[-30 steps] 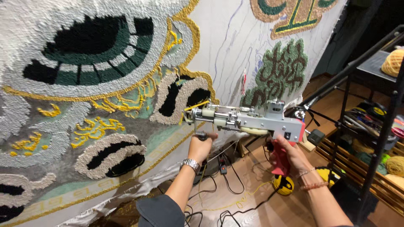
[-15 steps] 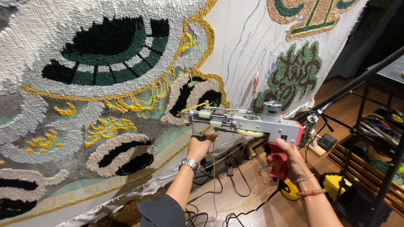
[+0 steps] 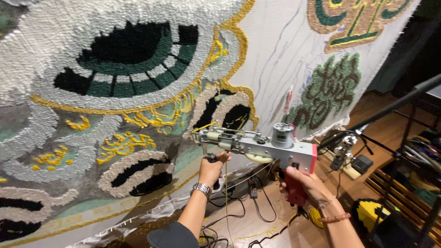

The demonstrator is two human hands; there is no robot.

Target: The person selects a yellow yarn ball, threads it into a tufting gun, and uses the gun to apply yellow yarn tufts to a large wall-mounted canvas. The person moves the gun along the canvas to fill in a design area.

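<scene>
Both arms raised forward and up. Left hand (image 3: 212,167) closed in a fist around a grip, forearm rising steeply from below, metal watch on the wrist. Right hand (image 3: 305,186) closed too, fingers (image 3: 285,184) wrapped around a handle, beaded bracelets on the wrist, forearm slanting up from lower right.

tufting gun (image 3: 257,146) seems lifted slightly nearer the yellow outline (image 3: 239,92).

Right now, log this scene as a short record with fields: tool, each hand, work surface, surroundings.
tool: grey tufting gun with red grip, nose against the cloth
left hand: grips the gun's front handle; wristwatch on the wrist
right hand: wraps the red rear grip; bead bracelet
work surface: upright tufted rug in grey, green, black, yellow
surroundings: cables on wooden floor; black rack at right
</scene>
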